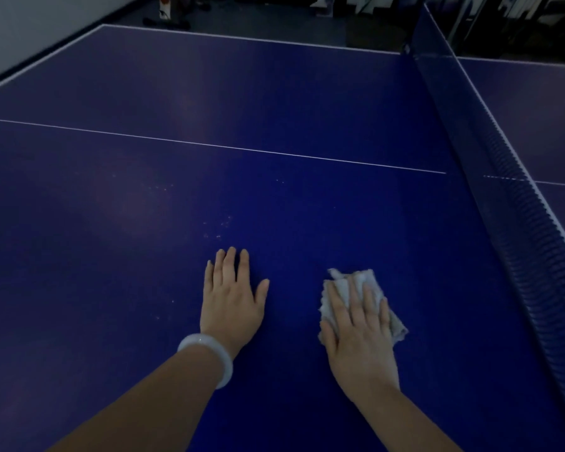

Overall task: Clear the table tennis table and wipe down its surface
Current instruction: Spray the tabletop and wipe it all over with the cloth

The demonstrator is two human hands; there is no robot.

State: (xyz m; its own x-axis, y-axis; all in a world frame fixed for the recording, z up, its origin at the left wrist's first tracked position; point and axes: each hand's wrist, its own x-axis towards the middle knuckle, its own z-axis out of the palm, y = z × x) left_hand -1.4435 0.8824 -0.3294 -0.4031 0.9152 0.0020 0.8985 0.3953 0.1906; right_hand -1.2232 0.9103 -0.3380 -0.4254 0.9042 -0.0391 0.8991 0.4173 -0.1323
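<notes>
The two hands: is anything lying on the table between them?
No. In the head view, only bare blue table shows between the left hand and the right hand pressing the cloth.

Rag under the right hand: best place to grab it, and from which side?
Take the rag by its crumpled far edge, coming from above on the net side. That edge sticks up past the fingertips; the right hand lies flat over the rest.

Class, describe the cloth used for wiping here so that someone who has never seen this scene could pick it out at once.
Start at the blue table tennis table and find the net along its right side. Near the front edge, just left of the net, the right hand presses flat on a crumpled pale grey cloth. It is the only loose thing on the surface; the left hand beside it rests on bare table.
</notes>
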